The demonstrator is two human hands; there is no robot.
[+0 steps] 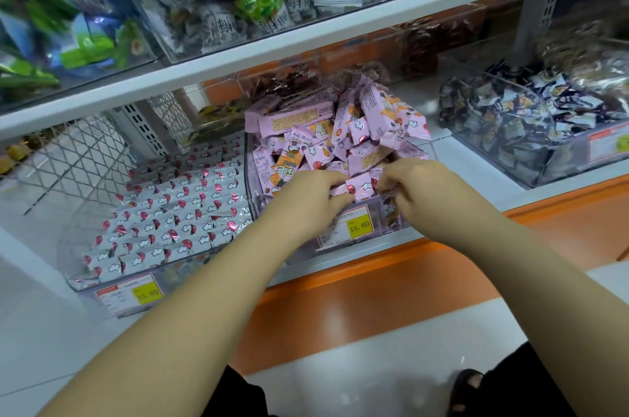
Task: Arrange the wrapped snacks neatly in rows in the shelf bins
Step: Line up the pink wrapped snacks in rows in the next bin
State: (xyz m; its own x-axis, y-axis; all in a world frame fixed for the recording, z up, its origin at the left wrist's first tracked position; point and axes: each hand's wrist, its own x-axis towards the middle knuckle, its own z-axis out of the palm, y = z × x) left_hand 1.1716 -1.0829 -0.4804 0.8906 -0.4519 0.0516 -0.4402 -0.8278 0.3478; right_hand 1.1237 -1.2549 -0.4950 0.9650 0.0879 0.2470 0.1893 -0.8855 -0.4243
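- Two bare forearms reach in from 7 and 5 o'clock and meet just below the middle of the view.
- Nearest, at 5 o'clock, a sandalled foot stands on pale floor.
- Beyond it, an orange shelf edge runs from 7 o'clock up toward 3 o'clock.
- The left hand has its fingers curled over the top and its thumb tucked beneath, pinching the left end of a pink wrapped snack.
- The right hand has curled fingers bunched together on the same snack's right end, at the bin's front rim.
- That snack lies crosswise between the hands, just inside the front wall of the clear middle bin.
- A yellow price label is fixed to that front wall, directly under the snack.
- Behind the hands, at 12 o'clock from them, a loose pile of pink snacks is heaped in the middle bin, tilted every way.
- At 9 o'clock from the middle bin and touching its side, the left bin holds white snacks laid flat in even rows.
- At 2 o'clock, well apart, the right bin is filled with jumbled dark wrapped sweets.
- Farthest, at 12 o'clock, upper shelf bins hold grey-white and green packets, somewhat blurred.
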